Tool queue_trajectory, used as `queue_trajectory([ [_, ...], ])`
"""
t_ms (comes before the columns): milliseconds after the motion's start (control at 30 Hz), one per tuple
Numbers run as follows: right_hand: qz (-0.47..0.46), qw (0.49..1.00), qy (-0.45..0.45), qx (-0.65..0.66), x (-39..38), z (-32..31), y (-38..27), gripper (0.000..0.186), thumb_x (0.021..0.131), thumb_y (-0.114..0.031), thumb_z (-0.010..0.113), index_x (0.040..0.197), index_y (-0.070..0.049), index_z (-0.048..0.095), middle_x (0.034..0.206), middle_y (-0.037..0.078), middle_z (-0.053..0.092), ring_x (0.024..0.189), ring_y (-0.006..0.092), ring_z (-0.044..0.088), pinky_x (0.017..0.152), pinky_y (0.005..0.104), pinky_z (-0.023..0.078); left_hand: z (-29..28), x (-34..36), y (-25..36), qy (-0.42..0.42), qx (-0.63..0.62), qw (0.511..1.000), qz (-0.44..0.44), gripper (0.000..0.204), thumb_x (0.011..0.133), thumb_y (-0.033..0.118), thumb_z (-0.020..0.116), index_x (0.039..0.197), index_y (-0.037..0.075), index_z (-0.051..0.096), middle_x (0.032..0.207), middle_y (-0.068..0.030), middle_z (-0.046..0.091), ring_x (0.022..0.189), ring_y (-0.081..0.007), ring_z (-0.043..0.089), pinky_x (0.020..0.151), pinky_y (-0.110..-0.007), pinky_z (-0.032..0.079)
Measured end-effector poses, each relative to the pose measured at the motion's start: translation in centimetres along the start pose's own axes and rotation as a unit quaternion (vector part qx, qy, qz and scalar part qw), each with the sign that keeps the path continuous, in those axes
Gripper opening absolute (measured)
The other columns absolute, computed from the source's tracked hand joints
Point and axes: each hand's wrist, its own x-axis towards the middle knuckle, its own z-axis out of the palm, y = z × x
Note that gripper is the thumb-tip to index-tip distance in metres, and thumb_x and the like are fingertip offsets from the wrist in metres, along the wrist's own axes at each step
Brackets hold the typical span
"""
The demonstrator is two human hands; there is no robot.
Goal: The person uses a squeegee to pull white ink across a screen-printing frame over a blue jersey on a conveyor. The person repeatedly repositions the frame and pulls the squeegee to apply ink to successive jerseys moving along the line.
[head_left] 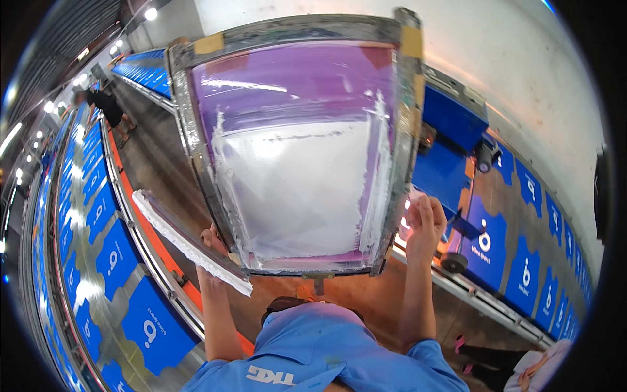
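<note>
In the head view, a screen frame (406,117) is held up between both hands. At its lower left, the left hand (213,242) clasps a white-smeared squeegee (176,238); at its right edge, the right hand (424,215) grips with curled fingers.

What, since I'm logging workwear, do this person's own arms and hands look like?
Short blue sleeves match the blue shirt. The left forearm and right forearm are bare, with no watch or bracelet visible. The right hand wears no glove; the left hand, partly hidden, shows none either.
</note>
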Motion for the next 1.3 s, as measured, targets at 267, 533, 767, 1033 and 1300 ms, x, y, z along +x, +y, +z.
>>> queue_trajectory([
  [267, -0.035, 0.999, 0.005, 0.003, -1.0, -1.6, 0.5, 0.024, 0.099, -0.022, 0.066, 0.088, -0.001, 0.066, 0.072, 0.001, 0.058, 0.059, 0.0060, 0.040, 0.053, 0.0237, 0.028, 0.2, 2.0, -1.0, -0.057, -0.013, 0.998, 0.019, 0.030, 0.099, 0.034, 0.065, 0.077, 0.017, 0.054, 0.127, -0.0129, 0.058, 0.127, -0.0288, 0.054, 0.109, -0.044, 0.045],
  [533, 0.028, 0.994, -0.096, 0.048, -1.5, -1.8, -2.4, 0.010, 0.093, -0.011, 0.070, 0.092, -0.001, 0.067, 0.080, 0.005, 0.062, 0.064, 0.0120, 0.053, 0.061, 0.0247, 0.042, -1.5, 3.6, -2.8, -0.013, -0.004, 1.000, -0.024, 0.026, 0.094, 0.028, 0.066, 0.077, 0.018, 0.050, 0.117, -0.0077, 0.063, 0.123, -0.0298, 0.054, 0.109, -0.046, 0.041],
  [767, -0.042, 0.966, -0.249, -0.059, -0.1, 0.6, 2.7, 0.013, 0.082, -0.009, 0.084, 0.094, -0.008, 0.078, 0.078, -0.001, 0.058, 0.070, 0.0084, 0.050, 0.060, 0.0251, 0.036, -8.9, 4.6, -6.0, 0.063, 0.101, 0.989, -0.092, 0.027, 0.081, 0.046, 0.071, 0.093, 0.021, 0.071, 0.148, -0.0115, 0.055, 0.139, -0.0354, 0.045, 0.114, -0.058, 0.036],
  [1033, 0.108, 0.959, -0.260, 0.004, 6.7, 5.7, 11.2, 0.015, 0.082, -0.020, 0.086, 0.090, -0.009, 0.079, 0.071, -0.003, 0.051, 0.065, 0.0073, 0.041, 0.057, 0.0277, 0.032, -18.8, 4.3, -4.9, 0.122, 0.077, 0.985, -0.093, 0.037, 0.081, 0.063, 0.072, 0.086, 0.027, 0.073, 0.144, -0.0060, 0.060, 0.135, -0.0331, 0.051, 0.114, -0.059, 0.037],
  [1300, 0.234, 0.945, -0.225, -0.038, 12.1, 7.3, 18.5, 0.028, 0.089, -0.036, 0.079, 0.092, -0.010, 0.068, 0.065, -0.005, 0.040, 0.061, 0.0074, 0.037, 0.056, 0.0290, 0.030, -19.2, 7.4, -6.9, 0.367, 0.206, 0.898, -0.126, 0.066, 0.083, 0.083, 0.056, 0.103, 0.021, 0.068, 0.111, -0.0037, 0.072, 0.100, -0.0233, 0.070, 0.079, -0.043, 0.061],
])
